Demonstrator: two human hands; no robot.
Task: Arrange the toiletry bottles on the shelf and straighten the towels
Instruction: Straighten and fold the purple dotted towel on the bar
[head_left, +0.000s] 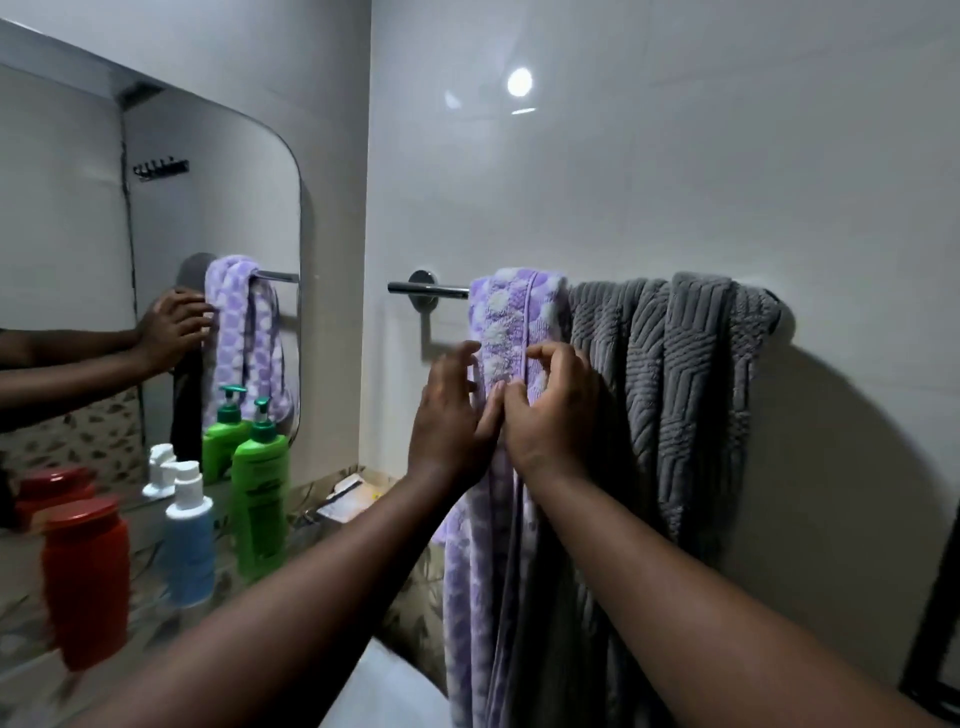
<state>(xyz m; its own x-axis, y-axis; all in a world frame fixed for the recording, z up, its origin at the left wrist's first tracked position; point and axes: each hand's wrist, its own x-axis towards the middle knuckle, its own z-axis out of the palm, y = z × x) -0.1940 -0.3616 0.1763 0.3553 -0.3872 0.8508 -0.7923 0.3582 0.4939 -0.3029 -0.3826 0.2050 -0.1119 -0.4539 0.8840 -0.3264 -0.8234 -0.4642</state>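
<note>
While the chrome towel bar (428, 289) is running along the white wall, two towels are hanging over it side by side: a purple towel (511, 332) nearest the bar's free left end, and a grey ribbed towel (675, 353) just to its right, the two touching along their edges. Both hands are working on the purple towel a little way below the bar. The left hand (451, 415) is resting against the towel's left edge with its fingers spread and loosely curled, so whether it is actually pinching fabric cannot be told. The right hand (553, 410) is curling its fingers in against the towel's raised vertical hem, appearing to nip the cloth between thumb and fingertips. The two thumbs are nearly meeting in front of the towel.

Left of the bar and lower down, the toiletry bottles are standing upright on a patterned shelf (21, 623) under the mirror (156, 218). The green pump bottle (260, 493) is standing closest to the bar, the blue bottle with a white cap (189, 540) just beside it farther left, and the red jar (85, 577) farthest from the bar. The mirror is reflecting the bottles, the purple towel and a hand.
</note>
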